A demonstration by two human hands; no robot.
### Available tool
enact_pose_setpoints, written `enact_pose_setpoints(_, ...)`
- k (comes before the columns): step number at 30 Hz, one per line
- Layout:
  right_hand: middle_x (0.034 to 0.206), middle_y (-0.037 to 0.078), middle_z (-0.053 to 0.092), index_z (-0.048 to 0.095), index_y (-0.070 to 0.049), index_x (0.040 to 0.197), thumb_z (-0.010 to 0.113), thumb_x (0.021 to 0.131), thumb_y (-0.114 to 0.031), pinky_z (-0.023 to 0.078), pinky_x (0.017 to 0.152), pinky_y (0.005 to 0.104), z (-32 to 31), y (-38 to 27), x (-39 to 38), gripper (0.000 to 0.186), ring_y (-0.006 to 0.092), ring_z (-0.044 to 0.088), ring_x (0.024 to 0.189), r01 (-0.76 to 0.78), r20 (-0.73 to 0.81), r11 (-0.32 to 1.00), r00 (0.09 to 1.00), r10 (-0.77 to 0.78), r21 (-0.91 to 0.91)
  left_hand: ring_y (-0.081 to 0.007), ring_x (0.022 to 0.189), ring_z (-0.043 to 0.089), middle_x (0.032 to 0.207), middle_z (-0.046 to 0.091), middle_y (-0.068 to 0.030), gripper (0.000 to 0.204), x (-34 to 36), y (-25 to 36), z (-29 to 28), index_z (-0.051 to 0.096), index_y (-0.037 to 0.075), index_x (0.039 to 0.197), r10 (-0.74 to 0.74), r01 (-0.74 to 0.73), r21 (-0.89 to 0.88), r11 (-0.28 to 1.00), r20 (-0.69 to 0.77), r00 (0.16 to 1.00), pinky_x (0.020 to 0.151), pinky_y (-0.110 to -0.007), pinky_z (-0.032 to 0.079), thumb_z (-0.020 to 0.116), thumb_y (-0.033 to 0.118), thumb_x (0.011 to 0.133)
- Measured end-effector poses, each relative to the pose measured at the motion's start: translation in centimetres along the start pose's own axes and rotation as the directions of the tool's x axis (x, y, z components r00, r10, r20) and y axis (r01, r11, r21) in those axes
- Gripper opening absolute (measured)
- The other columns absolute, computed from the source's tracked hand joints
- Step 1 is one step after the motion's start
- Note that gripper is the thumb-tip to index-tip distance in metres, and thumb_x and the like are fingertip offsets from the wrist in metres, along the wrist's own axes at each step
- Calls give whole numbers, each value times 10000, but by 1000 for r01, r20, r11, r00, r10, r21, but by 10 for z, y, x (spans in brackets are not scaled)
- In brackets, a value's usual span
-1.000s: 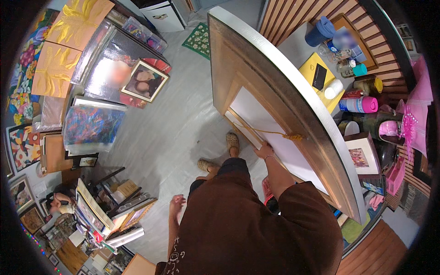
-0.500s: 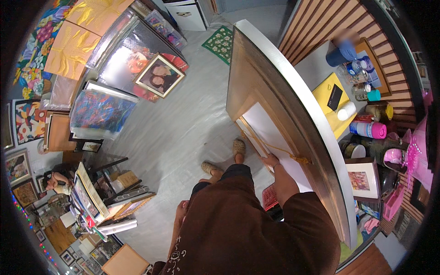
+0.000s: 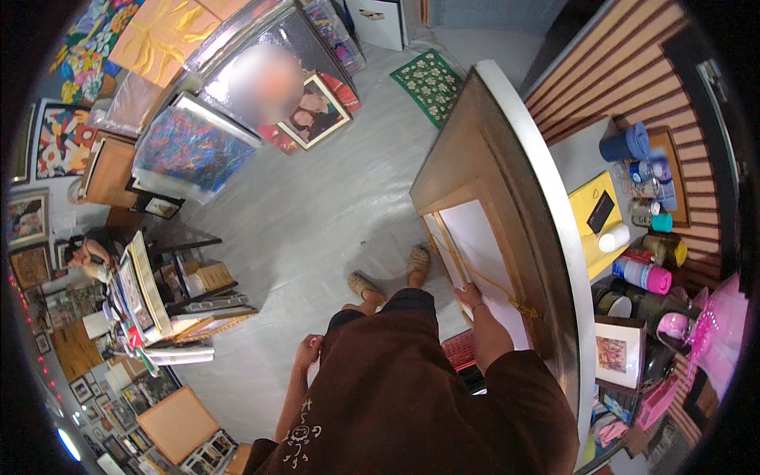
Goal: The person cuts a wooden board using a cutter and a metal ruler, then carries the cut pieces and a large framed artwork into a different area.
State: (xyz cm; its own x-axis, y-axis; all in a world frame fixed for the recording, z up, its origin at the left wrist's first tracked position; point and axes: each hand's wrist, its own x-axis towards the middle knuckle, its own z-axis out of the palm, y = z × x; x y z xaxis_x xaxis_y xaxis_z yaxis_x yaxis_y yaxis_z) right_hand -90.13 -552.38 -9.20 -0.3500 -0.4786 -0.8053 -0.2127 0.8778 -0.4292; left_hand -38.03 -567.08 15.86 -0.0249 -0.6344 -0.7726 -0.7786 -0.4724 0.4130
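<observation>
A wooden frame [image 3: 435,229] with a white panel [image 3: 475,229] and a yellow cord across it leans against the side of the counter on my right. My right hand [image 3: 469,295] reaches down to its near wooden edge, fingers curled over it. The yellow cord [image 3: 511,299] runs slantwise to a knot beside my right wrist. My left hand [image 3: 309,349] hangs by my left thigh with its fingers curled in, and nothing shows in it.
The white-edged counter [image 3: 546,198] carries bottles, a yellow folder [image 3: 595,207] and a small framed picture [image 3: 617,355]. A red basket [image 3: 462,350] sits below my right arm. Framed pictures [image 3: 317,111] lean at the far left; stacked canvases [image 3: 142,293] stand left. A green mat [image 3: 427,87] lies ahead.
The view has swung, so the counter and the far pictures sit further right and lower. My right hand stays at the frame's edge, and my left hand remains by my thigh.
</observation>
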Motion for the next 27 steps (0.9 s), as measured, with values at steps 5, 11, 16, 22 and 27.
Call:
enact_pose_setpoints(5, 1281, 285, 549, 476, 124, 1264, 723, 779, -480, 420, 1031, 401, 17, 4, -1, 813, 383, 541, 1209, -21, -73, 993, 997, 12, -120, -193, 879, 647, 934, 701, -97, 359, -7, 15, 6, 661, 35, 1062, -49, 51, -131, 990, 18, 999, 794, -333, 498, 569, 367, 961)
enact_pose_setpoints(11, 1321, 309, 514, 453, 123, 1297, 643, 829, -477, 393, 1062, 418, 17, -19, -23, 784, 402, 501, 1257, -73, -68, 989, 996, 65, -126, -189, 856, 647, 912, 701, -102, 369, -13, 8, 8, 654, 28, 1065, -82, 81, -146, 986, 2, 997, 762, -337, 500, 577, 371, 956)
enact_pose_setpoints(16, 1345, 301, 503, 432, 113, 1312, 632, 844, -483, 382, 1072, 424, 21, -21, -24, 784, 399, 489, 1272, -81, 4, 973, 996, 84, -218, -253, 857, 676, 912, 706, -152, 397, -1, 22, 8, 646, 24, 1072, -89, 89, -10, 996, 11, 996, 752, -367, 516, 589, 393, 938)
enact_pose_setpoints(22, 1262, 294, 554, 469, 127, 1273, 653, 843, -487, 393, 1062, 415, 25, -28, -34, 772, 410, 515, 1226, -35, -47, 988, 998, 28, -150, -311, 872, 681, 960, 694, -189, 374, 9, 104, -2, 639, 23, 1074, 97, -106, 156, 982, 61, 993, 785, -387, 521, 583, 365, 936)
enact_pose_setpoints(27, 1283, 303, 527, 422, 135, 1291, 681, 832, -468, 400, 1053, 408, 31, -24, -30, 801, 403, 522, 1224, 16, -48, 989, 999, -23, -148, -340, 929, 664, 1015, 682, -183, 343, 14, 191, -7, 632, 14, 1093, 330, -330, 111, 937, 22, 944, 839, -415, 513, 595, 315, 934)
